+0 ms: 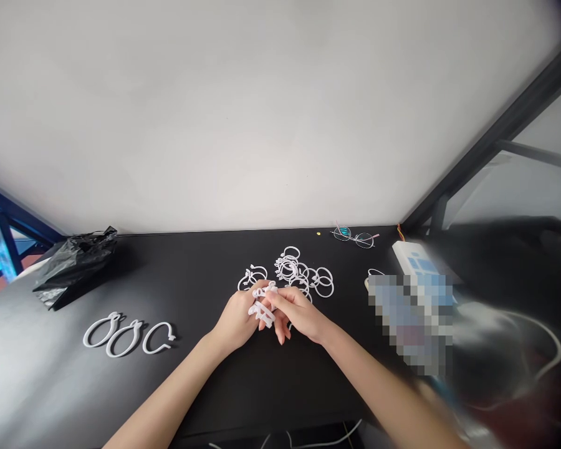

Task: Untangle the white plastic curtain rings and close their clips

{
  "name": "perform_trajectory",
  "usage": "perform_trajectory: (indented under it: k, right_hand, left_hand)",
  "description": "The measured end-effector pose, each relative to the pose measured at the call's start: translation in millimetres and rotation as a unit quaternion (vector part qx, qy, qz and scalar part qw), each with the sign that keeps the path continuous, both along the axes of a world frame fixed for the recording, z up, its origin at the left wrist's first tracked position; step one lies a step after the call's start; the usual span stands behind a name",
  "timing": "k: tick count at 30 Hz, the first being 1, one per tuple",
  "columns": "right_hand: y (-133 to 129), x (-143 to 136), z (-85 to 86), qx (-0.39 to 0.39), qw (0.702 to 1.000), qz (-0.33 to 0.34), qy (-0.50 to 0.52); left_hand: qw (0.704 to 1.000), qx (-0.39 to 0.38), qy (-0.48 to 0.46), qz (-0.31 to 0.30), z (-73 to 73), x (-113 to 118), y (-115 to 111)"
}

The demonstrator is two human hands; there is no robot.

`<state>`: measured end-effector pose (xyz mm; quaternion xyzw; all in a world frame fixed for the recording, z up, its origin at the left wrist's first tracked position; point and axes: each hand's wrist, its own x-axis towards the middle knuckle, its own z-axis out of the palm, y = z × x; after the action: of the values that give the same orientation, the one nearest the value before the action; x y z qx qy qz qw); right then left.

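Note:
My left hand (239, 316) is closed around white plastic rings (263, 313) at the middle of the black table. Against it, my right hand (302, 312) pinches the upper part of the same white pieces, with some fingers hanging below. How many rings are held is hard to tell, since they overlap. Just beyond both hands lies a loose pile of white rings (290, 268), partly hidden by my fingers. Three larger-looking white rings (124, 338) lie apart on the left, the rightmost one with its loop open.
A crumpled black plastic bag (77, 265) sits at the back left of the table (206, 262). Eyeglasses (354, 237) lie near the wall. On the right are a white and blue box (414, 259), a blurred-out item (409, 327) and a white cable (549, 333).

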<state>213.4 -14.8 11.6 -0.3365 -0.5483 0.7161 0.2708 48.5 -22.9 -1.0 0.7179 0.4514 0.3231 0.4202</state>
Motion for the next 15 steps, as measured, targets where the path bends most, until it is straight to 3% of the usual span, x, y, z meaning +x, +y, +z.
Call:
perform_trajectory:
  k: [2,5,9,15]
  right_hand:
    - [0.0,0.0,-0.4,0.000,1.000,0.017,-0.003]
    - [0.1,-0.7,-1.5,0.003,1.000,0.019,0.004]
    - [1.5,-1.3,-1.1,0.037,0.996,-0.067,0.037]
    - [5.9,0.8,-0.6,0.068,0.984,-0.156,0.055]
  left_hand:
    - [1.000,-0.011,-0.005,0.003,0.1,-0.1,0.1]
    - [0.994,-0.059,-0.092,0.017,-2.5,0.0,2.5]
    - [0.973,-0.132,-0.184,0.041,-7.4,-0.1,7.9]
    - [0.878,-0.309,-0.365,0.030,-6.9,-3.0,10.2]
